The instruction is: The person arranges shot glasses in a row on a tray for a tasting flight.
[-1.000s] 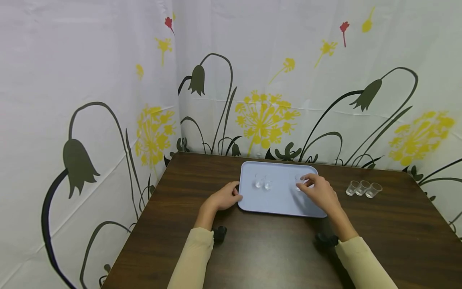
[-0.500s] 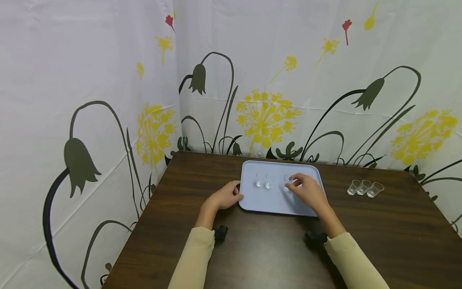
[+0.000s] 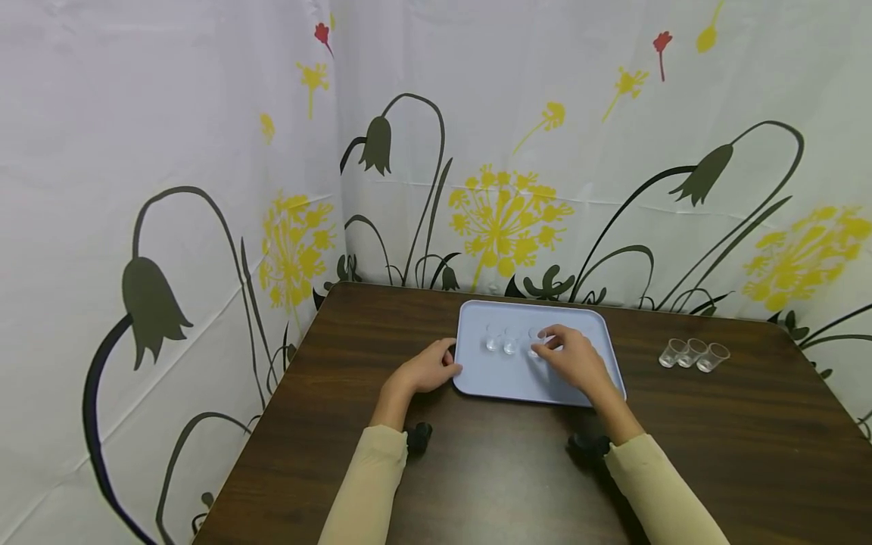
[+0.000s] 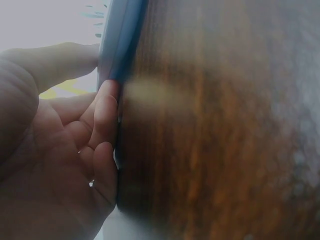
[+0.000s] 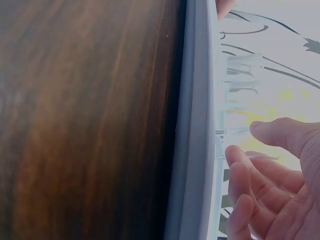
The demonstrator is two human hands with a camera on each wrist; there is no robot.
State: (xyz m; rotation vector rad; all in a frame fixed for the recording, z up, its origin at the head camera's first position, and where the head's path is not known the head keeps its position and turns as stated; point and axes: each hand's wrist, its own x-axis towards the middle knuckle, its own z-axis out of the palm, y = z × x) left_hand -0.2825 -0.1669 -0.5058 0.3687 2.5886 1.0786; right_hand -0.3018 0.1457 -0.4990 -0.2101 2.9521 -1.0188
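A pale blue tray lies on the dark wooden table. My left hand grips its left edge; in the left wrist view the thumb is on the rim, with the curled fingers low against the side. Two clear shot glasses, one at the left and one beside it, stand upright on the tray. Just right of them, my right hand pinches a third shot glass between thumb and fingers, at the tray surface. The fingers partly hide that glass.
To the right of the tray, three more clear shot glasses stand close together in a row on the table. A white curtain with a flower print hangs behind and to the left of the table.
My right hand has moved left across the tray with its shot glass, bringing it near the other two. My left hand stays at the tray's left edge.
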